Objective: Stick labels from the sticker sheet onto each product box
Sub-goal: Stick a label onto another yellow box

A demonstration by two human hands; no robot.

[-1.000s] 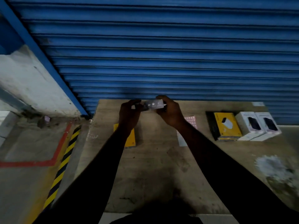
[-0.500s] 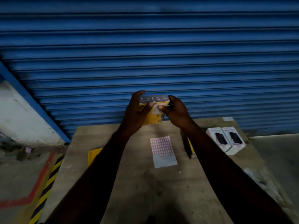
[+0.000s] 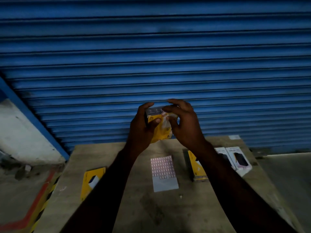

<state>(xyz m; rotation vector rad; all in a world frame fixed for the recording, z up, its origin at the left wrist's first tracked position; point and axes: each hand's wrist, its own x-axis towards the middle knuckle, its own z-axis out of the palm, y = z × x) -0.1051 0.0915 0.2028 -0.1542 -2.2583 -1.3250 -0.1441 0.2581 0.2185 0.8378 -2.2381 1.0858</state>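
Observation:
My left hand grips a yellow product box held upright in the air above the table's far edge, thumb across its front. My right hand curls around the box's right side, its fingertips on the top and front face. Below them the sticker sheet with rows of pink labels lies flat on the wooden table. A second yellow box lies at the table's left, partly under my left forearm. Another yellow box lies to the right, partly hidden by my right arm.
Two white product boxes lie side by side at the table's right. A blue roller shutter closes off the back. To the left, the floor carries red and yellow-black hazard lines.
The box has turned from edge-on to upright with its yellow front facing me. My right hand shifted from pinching its front to wrapping around its right side. The camera tilted up.

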